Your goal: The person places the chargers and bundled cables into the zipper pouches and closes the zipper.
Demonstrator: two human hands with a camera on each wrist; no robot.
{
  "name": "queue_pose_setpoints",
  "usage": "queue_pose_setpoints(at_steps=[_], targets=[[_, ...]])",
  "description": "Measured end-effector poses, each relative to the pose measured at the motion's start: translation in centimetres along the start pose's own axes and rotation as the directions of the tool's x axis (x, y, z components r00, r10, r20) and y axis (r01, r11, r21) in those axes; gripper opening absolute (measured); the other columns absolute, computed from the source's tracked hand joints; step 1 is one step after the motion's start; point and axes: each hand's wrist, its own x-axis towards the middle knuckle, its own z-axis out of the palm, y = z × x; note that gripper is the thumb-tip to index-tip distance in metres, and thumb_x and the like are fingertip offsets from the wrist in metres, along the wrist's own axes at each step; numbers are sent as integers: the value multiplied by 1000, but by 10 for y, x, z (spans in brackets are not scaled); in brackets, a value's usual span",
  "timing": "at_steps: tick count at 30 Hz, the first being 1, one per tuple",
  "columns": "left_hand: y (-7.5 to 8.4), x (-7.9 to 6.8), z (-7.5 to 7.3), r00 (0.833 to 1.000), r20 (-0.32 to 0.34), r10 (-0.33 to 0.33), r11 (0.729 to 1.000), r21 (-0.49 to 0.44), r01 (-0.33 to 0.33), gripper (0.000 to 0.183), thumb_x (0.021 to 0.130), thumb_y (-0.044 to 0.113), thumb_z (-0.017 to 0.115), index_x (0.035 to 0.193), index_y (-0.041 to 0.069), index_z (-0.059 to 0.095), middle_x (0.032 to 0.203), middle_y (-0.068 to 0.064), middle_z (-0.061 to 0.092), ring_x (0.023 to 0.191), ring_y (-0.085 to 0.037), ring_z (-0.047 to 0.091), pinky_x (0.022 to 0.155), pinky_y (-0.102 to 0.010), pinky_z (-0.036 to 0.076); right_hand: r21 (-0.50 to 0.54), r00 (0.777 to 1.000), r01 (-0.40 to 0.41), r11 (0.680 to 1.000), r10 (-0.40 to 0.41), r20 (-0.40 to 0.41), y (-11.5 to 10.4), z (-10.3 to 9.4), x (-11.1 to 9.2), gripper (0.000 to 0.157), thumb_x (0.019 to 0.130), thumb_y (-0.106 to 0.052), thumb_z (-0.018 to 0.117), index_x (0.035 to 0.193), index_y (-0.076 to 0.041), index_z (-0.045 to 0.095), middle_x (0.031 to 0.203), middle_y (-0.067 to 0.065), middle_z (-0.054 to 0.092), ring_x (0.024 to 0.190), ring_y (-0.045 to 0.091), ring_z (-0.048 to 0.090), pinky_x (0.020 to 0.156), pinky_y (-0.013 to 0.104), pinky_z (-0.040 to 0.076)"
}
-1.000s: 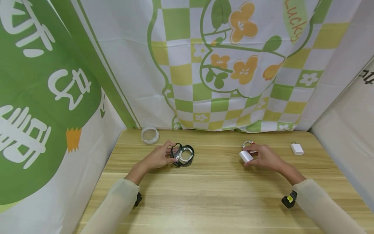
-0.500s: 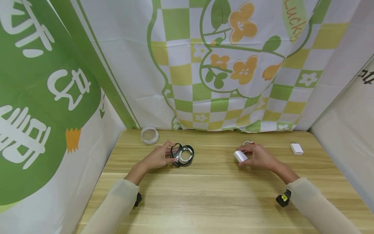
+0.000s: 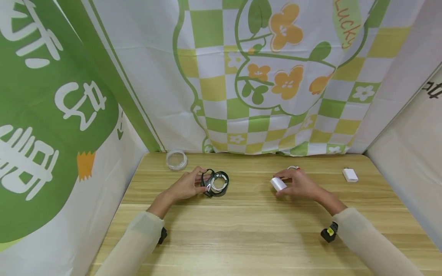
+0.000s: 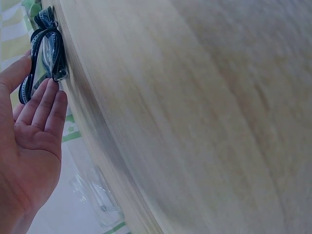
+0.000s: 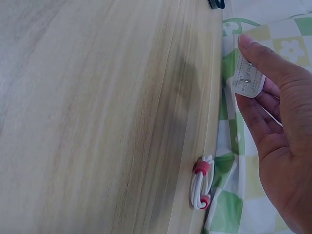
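Observation:
My left hand (image 3: 188, 184) pinches a coiled black strap (image 4: 58, 48) at its left side, between thumb and fingertips. Pale marks run along the strap, and clear plastic shows within its loops. A small white coil (image 3: 213, 187) lies inside the strap's right-hand ring in the head view. My right hand (image 3: 300, 184) grips a white charger plug (image 3: 278, 184) between thumb and fingers, held above the table. Its printed face and metal prongs show in the right wrist view. Beneath and behind that hand lies a bundled white cable (image 5: 197, 187) with red ties, mostly hidden in the head view.
A second white charger plug (image 3: 350, 175) lies at the right of the wooden table (image 3: 241, 237). At the back left is a clear round coil (image 3: 177, 160). A printed curtain (image 3: 238, 126) hangs right behind the table's far edge.
My right hand has moved left with the charger plug, covering more of the red-tied cable in the head view. My left hand and the strap have stayed in place.

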Motion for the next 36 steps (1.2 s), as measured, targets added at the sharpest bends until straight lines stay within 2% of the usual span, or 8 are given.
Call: queue_pose_setpoints(at_steps=[8,16,21,36], targets=[[2,0,-1,1000,2,-10,1000,3,10,63,93,10,82,142,-8,47,141,-24,64,130,-37,65,110,-49,52,1,1000,-23,1000,23,15,-6,2,8,59,75,-22,99,124,0,75,125,15,76,111,33,75,84,42,65],[3,-1,-2,1000,-1,-6,1000,7,6,60,94,11,82,139,-7,49,139,-24,65,129,-38,66,109,-51,53,-62,999,44,997,-45,-13,-8,10,18,56,73,-27,100,120,-4,78,120,12,78,101,23,74,74,44,63],[4,-1,-1,1000,2,-11,1000,6,11,58,94,10,82,138,-6,49,139,-23,66,129,-37,66,109,-51,53,-73,999,42,996,-44,-24,-11,15,22,57,73,-30,100,120,-6,78,120,11,78,103,25,76,77,44,66],[3,-1,-1,1000,-2,-23,1000,20,24,59,93,10,83,139,-6,49,139,-22,66,128,-36,66,108,-49,54,37,1000,27,999,-27,-5,-24,31,37,58,76,-25,99,123,-2,75,121,13,77,108,29,75,86,43,65]])
